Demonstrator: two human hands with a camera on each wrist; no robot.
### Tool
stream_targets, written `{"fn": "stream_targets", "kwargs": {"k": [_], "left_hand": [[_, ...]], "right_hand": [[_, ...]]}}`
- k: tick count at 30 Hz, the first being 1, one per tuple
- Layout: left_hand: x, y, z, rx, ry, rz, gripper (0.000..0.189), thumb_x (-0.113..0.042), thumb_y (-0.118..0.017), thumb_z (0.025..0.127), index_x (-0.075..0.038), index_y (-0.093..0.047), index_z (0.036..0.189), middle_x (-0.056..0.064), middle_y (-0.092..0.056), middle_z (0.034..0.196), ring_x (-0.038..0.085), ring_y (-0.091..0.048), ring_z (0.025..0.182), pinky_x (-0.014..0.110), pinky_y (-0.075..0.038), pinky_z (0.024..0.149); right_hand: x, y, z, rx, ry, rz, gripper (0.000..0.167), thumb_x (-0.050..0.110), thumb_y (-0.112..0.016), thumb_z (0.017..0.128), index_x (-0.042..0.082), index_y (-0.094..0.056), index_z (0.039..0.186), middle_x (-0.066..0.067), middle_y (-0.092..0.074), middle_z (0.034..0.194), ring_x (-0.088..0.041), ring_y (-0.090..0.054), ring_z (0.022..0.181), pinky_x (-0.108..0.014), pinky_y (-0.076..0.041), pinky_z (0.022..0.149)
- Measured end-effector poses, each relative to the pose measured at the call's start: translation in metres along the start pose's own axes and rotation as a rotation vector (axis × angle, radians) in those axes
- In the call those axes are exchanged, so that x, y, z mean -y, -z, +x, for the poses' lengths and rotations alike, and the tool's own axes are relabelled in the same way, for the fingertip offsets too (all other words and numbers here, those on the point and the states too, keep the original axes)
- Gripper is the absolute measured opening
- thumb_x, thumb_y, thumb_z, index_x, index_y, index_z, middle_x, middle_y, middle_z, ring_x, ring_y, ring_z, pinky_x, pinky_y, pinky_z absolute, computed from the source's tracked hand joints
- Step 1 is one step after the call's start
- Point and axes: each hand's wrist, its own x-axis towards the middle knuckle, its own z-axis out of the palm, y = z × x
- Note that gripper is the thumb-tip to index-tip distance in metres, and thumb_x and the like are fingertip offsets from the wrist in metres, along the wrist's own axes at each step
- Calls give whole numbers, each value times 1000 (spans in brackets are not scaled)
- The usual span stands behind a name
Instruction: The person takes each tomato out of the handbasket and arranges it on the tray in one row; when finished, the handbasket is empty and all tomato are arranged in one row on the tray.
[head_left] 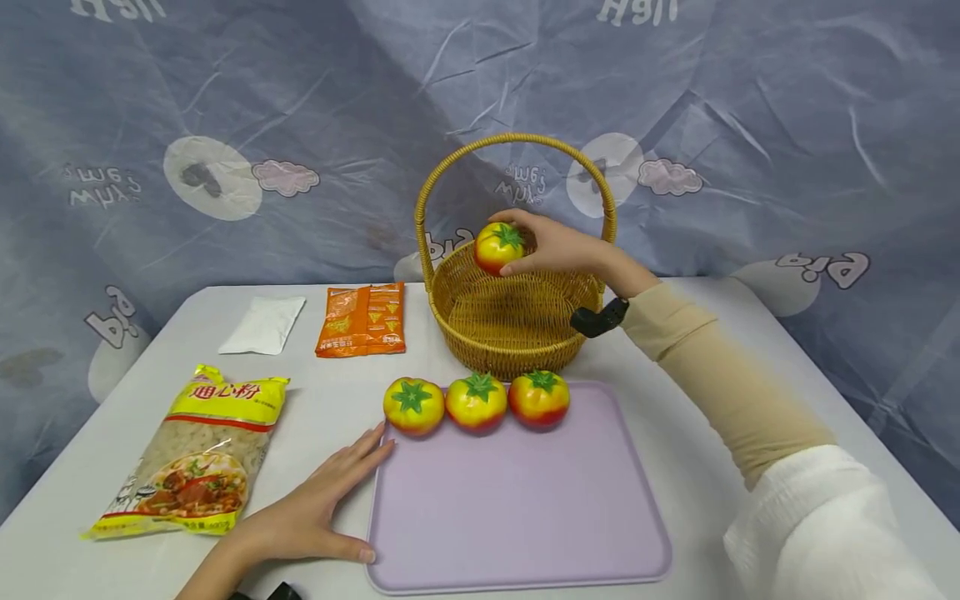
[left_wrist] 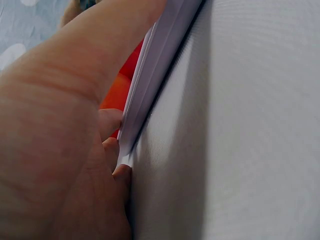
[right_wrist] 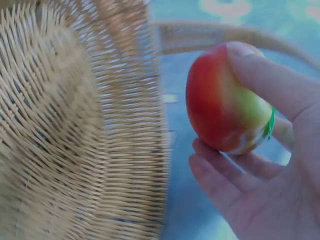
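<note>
My right hand (head_left: 551,243) grips a red-and-yellow tomato (head_left: 498,247) with a green leafy top, thumb on one side and fingers on the other. It holds the tomato over the back of a wicker basket (head_left: 517,357), below the arched handle; in the right wrist view the tomato (right_wrist: 225,100) appears beside the woven wall. My left hand (head_left: 322,504) lies with fingers spread at the left edge of a lilac tray (head_left: 517,508), fingertips and thumb touching its rim. Three similar tomatoes (head_left: 477,403) sit in a row along the tray's far edge.
Left of the tray lies a yellow-topped pasta bag (head_left: 202,458). Farther back are an orange snack packet (head_left: 363,321) and a plain white packet (head_left: 264,325). A grey printed cloth (head_left: 300,125) hangs behind the white table (head_left: 330,375).
</note>
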Motion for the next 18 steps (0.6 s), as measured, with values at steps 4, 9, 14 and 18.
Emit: {"fn": "stream_targets", "kwargs": {"k": [4, 9, 14, 18], "left_hand": [[0, -1, 0, -3, -9, 2, 102, -51, -77, 69, -11, -26, 149, 13, -11, 154, 37, -14, 136, 12, -1, 104], [-2, 1, -1, 5, 15, 9, 102, -53, -76, 70, -12, -25, 149, 11, -11, 155, 31, -13, 138, 12, -3, 103], [-3, 3, -1, 15, 28, 11, 101, -54, -75, 71, -13, -25, 149, 10, -11, 155, 29, -12, 138, 13, -3, 103], [-2, 2, -1, 19, 36, 3, 102, -53, -75, 71, -13, -24, 149, 9, -10, 155, 28, -11, 139, 13, -2, 102]], "right_hand": [[11, 12, -47, -60, -11, 36, 74, 16, -72, 83, 16, -29, 144, -13, -39, 134, -32, -46, 118, -44, -41, 94], [4, 2, -111, -142, -13, 73, 74, 10, -72, 82, 12, -31, 144, -14, -39, 132, -37, -43, 120, -50, -39, 96], [-17, -30, -165, -182, -61, 98, 77, 11, -73, 82, 11, -29, 145, -12, -38, 135, -35, -44, 119, -46, -39, 94], [-33, -54, -186, -182, -91, 74, 79, 16, -75, 80, 11, -30, 145, -13, -37, 138, -37, -42, 120, -51, -37, 95]]}}
